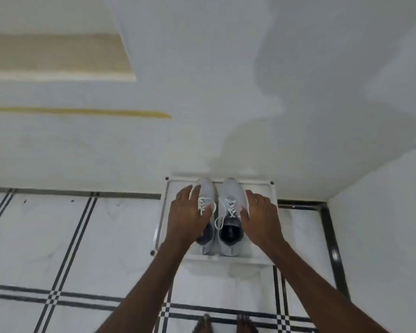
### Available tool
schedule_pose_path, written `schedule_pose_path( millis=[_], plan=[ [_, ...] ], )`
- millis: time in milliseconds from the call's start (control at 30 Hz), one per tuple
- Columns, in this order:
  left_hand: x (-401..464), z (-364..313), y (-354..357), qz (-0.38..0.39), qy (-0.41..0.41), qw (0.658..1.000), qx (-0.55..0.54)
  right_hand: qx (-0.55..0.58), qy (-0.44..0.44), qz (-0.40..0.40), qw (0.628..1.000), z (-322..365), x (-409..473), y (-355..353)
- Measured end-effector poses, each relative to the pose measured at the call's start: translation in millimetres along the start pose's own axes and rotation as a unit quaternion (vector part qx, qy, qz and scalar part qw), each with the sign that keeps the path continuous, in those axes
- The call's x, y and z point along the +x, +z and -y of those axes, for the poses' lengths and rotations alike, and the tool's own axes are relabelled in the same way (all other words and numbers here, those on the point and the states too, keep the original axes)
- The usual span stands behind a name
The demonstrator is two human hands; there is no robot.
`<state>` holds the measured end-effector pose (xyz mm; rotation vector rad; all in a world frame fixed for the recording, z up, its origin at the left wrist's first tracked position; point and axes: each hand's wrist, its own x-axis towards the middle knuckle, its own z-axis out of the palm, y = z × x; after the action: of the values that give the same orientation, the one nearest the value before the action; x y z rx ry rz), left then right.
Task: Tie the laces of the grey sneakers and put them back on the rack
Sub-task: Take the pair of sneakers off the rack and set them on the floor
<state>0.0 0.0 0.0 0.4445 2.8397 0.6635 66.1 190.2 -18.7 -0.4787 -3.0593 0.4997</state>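
Head view, looking down at a white rack (259, 188) set against the wall (202, 92) near a room corner. Two grey sneakers (217, 212) sit side by side on its top shelf, toes toward the wall, heels toward the person. White laces (226, 207) show on both — loops lie loose across the tongues; whether they are knotted cannot be told. Left hand (190, 215) lies over the outer side of the left sneaker, fingers spread, thumb across its laces; not closed around anything. Right hand (259, 217) is open too, palm down, beside the right sneaker with the thumb touching its edge. Floor (82, 236) is white tile with black line bands. Bare toes (223, 323) show at the bottom edge.
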Motion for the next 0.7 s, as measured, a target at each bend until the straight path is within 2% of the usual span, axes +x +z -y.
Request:
schedule_pose_path(
  millis=[200, 333, 467, 567, 700],
  plan=[
    [11, 77, 108, 0.110, -0.065, 0.992, 0.006, 0.056, 0.117, 0.114, 0.985, -32, -5, 118],
    [19, 107, 150, 0.127, -0.114, 0.984, -0.045, 0.129, 0.201, 0.132, 0.962, -46, 5, 161],
    [32, 118, 166, 0.111, -0.151, 0.982, -0.037, 0.147, 0.245, 0.152, 0.946, -49, 23, 183],
    [39, 119, 168, 0.088, -0.152, 0.984, -0.009, 0.129, 0.249, 0.143, 0.949, -51, 31, 187],
    [29, 110, 157, 0.069, -0.168, 0.983, -0.030, 0.127, 0.254, 0.126, 0.951, -47, 28, 175]
  ],
)
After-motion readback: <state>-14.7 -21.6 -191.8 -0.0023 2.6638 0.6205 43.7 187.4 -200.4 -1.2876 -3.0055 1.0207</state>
